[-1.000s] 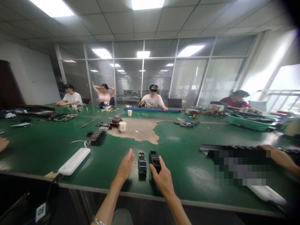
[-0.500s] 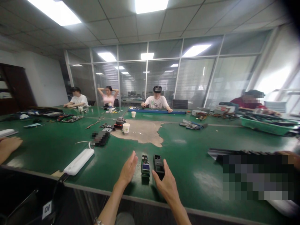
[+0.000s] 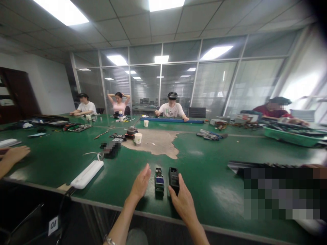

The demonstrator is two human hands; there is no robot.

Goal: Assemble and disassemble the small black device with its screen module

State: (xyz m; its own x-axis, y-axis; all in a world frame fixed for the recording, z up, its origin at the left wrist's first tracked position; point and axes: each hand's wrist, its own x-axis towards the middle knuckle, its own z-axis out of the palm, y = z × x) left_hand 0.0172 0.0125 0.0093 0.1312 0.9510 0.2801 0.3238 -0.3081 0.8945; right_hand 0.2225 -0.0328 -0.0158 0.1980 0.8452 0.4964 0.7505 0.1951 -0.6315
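My left hand (image 3: 140,185) is open, held on edge with the fingers together and pointing away from me, just left of a small dark module (image 3: 159,181). I can't tell whether it touches it. My right hand (image 3: 182,202) is at the near end of a black box (image 3: 174,177), thumb on its left side and fingers along its right. I can't make out whether that is a firm grip. My hands are apart, with both pieces between them.

The two pieces lie side by side near my edge of the table (image 3: 204,170), a narrow gap between them, each with its long axis running from near to far. The black box is a matte, blocky rectangle of plastic. The module is slimmer, with a shiny blue panel on top.

The tabletop is a glossy green mat. To the left lies a smooth white power strip (image 3: 87,174), slanted. Farther on, the green has worn off in a ragged tan patch (image 3: 155,143), with a paper cup (image 3: 138,137) at its left edge. A co-worker's hand (image 3: 15,153) rests at the far left.
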